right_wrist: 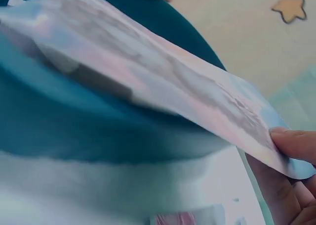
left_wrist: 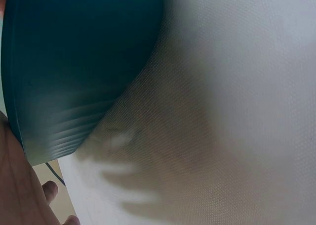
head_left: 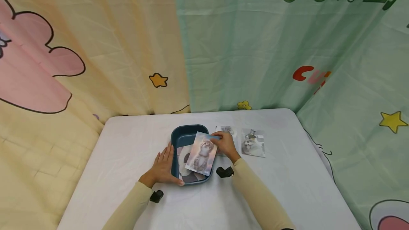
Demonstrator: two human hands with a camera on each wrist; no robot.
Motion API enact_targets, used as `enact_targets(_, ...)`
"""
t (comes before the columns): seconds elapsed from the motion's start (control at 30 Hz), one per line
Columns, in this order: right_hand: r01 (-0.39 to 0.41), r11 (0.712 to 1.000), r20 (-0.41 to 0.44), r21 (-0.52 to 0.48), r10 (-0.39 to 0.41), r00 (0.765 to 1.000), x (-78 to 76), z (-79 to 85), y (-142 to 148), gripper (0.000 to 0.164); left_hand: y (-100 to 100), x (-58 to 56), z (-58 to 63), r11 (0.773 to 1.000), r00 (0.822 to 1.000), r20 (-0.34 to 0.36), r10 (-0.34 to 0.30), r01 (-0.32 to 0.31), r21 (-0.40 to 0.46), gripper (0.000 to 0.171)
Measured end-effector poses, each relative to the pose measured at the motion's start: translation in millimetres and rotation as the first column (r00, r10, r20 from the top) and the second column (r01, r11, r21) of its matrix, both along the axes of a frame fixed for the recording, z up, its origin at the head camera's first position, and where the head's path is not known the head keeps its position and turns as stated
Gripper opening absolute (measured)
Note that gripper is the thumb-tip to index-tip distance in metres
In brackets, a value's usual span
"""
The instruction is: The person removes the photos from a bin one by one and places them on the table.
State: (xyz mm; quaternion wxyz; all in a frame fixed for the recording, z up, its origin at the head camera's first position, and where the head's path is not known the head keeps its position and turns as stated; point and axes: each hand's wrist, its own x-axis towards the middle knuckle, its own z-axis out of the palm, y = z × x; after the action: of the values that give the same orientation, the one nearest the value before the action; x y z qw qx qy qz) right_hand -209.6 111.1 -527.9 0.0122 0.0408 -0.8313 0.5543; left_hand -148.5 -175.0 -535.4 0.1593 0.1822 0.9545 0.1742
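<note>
A kitten picture card (head_left: pixel 202 153) in pink and blue tones is pinched by my right hand (head_left: pixel 225 143) at its upper right corner. In the right wrist view the card (right_wrist: pixel 168 76) slants over the blue tray, thumb on its face and fingers beneath. Inside the dark blue tray (head_left: pixel 188 129) lies another picture card (head_left: pixel 183 155), partly covered by the kitten card. My left hand (head_left: pixel 164 168) rests against the tray's left side with fingers extended, the thumb at the near rim. The left wrist view shows the tray's outer wall (left_wrist: pixel 84 62) beside the palm.
Two more picture cards lie right of the tray on the white table (head_left: pixel 127 144): a grey one (head_left: pixel 253 143) and one partly hidden behind my right hand (head_left: pixel 227 129). Printed curtains (head_left: pixel 223 45) hang behind the table and along its sides.
</note>
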Motion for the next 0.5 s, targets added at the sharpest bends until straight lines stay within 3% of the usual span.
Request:
enact_targets(0.27, 0.079, 0.987, 0.129, -0.141, -0.061, 0.99, -0.1, 0.2, 38, 0.023, 0, 0.4, 1.0, 1.0, 1.0, -0.011, -0.005, 0.005, 0.0, 0.151)
enact_targets(0.5, 0.093, 0.99, 0.13, -0.105, -0.079, 0.988, 0.4, -1.7, 82, 0.027, 1, 0.7, 1.4, 1.0, 1.0, -0.012, -0.008, 0.008, 0.012, 0.151)
